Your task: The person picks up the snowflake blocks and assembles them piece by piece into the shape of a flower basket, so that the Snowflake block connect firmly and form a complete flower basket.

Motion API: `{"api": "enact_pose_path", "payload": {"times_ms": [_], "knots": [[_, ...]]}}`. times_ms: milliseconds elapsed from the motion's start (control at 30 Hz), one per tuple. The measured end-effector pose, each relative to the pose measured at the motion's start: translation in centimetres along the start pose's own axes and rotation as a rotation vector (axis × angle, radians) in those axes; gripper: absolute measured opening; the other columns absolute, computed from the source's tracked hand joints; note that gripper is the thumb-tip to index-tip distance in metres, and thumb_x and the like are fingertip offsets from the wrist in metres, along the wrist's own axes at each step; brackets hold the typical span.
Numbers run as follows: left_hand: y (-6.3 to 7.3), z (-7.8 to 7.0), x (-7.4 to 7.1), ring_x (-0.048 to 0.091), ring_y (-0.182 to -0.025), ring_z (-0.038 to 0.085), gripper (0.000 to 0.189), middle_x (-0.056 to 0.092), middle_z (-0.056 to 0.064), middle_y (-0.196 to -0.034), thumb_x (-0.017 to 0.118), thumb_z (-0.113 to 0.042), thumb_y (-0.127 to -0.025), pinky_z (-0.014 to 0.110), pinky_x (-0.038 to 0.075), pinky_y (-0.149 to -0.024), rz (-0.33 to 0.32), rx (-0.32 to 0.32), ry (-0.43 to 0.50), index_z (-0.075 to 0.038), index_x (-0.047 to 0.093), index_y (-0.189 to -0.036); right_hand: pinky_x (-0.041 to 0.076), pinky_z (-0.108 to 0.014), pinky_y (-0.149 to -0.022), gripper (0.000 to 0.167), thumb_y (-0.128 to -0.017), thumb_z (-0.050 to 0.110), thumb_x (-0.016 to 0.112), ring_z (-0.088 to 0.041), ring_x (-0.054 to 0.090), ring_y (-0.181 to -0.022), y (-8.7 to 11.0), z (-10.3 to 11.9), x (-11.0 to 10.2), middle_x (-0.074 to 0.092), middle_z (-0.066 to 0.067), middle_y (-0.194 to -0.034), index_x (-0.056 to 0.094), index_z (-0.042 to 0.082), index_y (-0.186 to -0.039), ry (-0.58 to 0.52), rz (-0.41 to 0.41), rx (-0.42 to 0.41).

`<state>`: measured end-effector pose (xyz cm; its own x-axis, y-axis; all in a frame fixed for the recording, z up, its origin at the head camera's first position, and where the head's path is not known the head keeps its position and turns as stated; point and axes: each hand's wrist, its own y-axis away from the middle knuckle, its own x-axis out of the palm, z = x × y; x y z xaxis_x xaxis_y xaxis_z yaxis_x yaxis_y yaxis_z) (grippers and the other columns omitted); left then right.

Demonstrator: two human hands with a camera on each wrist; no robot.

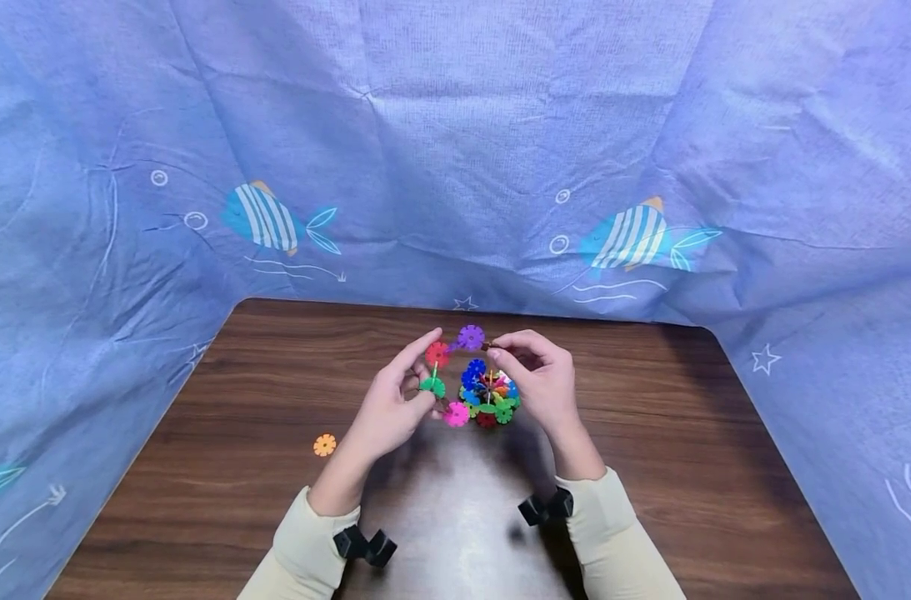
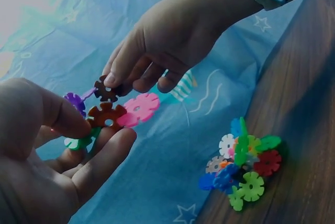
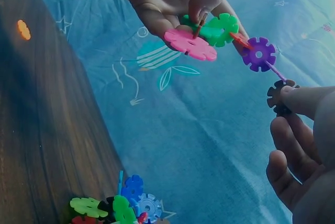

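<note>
My left hand (image 1: pixel 387 410) holds a curved chain of slotted plastic snowflake discs above the table. In the left wrist view, its thumb and fingers pinch a brown disc (image 2: pixel 98 113) beside a pink disc (image 2: pixel 140 110). A green disc (image 3: pixel 222 29), a red disc (image 1: pixel 437 354) and a purple disc (image 1: pixel 470 337) follow along the chain. At the purple end, my right hand (image 1: pixel 541 375) pinches a dark brown disc (image 3: pixel 274 96) between thumb and finger. The right wrist view has a purple link piece (image 3: pixel 276 71) between the purple and dark brown discs.
A cluster of many-coloured discs (image 1: pixel 488 398) sits on the wooden table (image 1: pixel 650 467) beyond and between the hands. One loose orange disc (image 1: pixel 324 445) lies left of the left forearm. Blue fish-print cloth (image 1: pixel 455 167) hangs behind the table and at both sides.
</note>
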<state>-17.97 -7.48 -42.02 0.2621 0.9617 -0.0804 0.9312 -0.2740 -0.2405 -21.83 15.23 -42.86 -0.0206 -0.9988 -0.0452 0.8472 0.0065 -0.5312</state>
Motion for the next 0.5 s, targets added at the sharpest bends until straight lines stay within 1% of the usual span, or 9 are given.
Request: {"api": "enact_pose_path", "payload": {"times_ms": [100,167,233,300,500], "knots": [[-0.02,0.12,0.01,0.063,-0.075,0.026,0.092,0.049,0.019,-0.094,0.053,0.02,-0.082,0.043,0.064,-0.063,0.049,-0.016,-0.032,-0.033,0.042,-0.157,0.055,-0.021,-0.063,0.011,-0.087,-0.003,0.078,-0.01,0.067,-0.074,-0.01,0.0,0.04,0.072,-0.016,-0.091,0.078,-0.001,-0.098,0.015,0.014,-0.02],[-0.02,0.18,0.03,0.063,-0.075,0.027,0.094,0.049,0.017,-0.095,0.054,0.018,-0.083,0.043,0.064,-0.064,0.08,-0.03,-0.061,-0.038,0.041,-0.157,0.055,-0.02,-0.062,0.011,-0.088,-0.003,0.078,-0.009,0.068,-0.074,-0.02,-0.02,0.05,0.072,-0.017,-0.092,0.078,0.0,-0.098,0.032,0.019,-0.033],[0.01,0.2,0.02,0.063,-0.075,0.027,0.094,0.049,0.015,-0.094,0.055,0.017,-0.083,0.044,0.064,-0.064,0.104,-0.039,-0.088,-0.038,0.04,-0.157,0.055,-0.02,-0.062,0.011,-0.087,-0.003,0.078,-0.009,0.067,-0.074,-0.02,-0.06,0.03,0.072,-0.017,-0.092,0.079,0.0,-0.098,0.045,0.021,-0.049],[0.04,0.21,0.01,0.063,-0.075,0.027,0.093,0.049,0.014,-0.093,0.055,0.016,-0.083,0.045,0.064,-0.064,0.115,-0.04,-0.103,-0.037,0.04,-0.157,0.054,-0.019,-0.062,0.011,-0.087,-0.004,0.078,-0.007,0.066,-0.074,-0.05,-0.12,-0.03,0.073,-0.016,-0.092,0.079,0.0,-0.097,0.063,0.019,-0.065],[0.17,0.31,-0.14,0.066,-0.07,0.03,0.092,0.051,0.014,-0.093,0.056,0.016,-0.086,0.042,0.064,-0.062,0.115,-0.057,-0.08,-0.04,0.039,-0.157,0.053,-0.017,-0.063,0.013,-0.083,-0.012,0.077,-0.008,0.062,-0.075,-0.11,0.27,-0.1,0.073,-0.018,-0.092,0.079,-0.004,-0.092,0.114,0.047,-0.117]]}}
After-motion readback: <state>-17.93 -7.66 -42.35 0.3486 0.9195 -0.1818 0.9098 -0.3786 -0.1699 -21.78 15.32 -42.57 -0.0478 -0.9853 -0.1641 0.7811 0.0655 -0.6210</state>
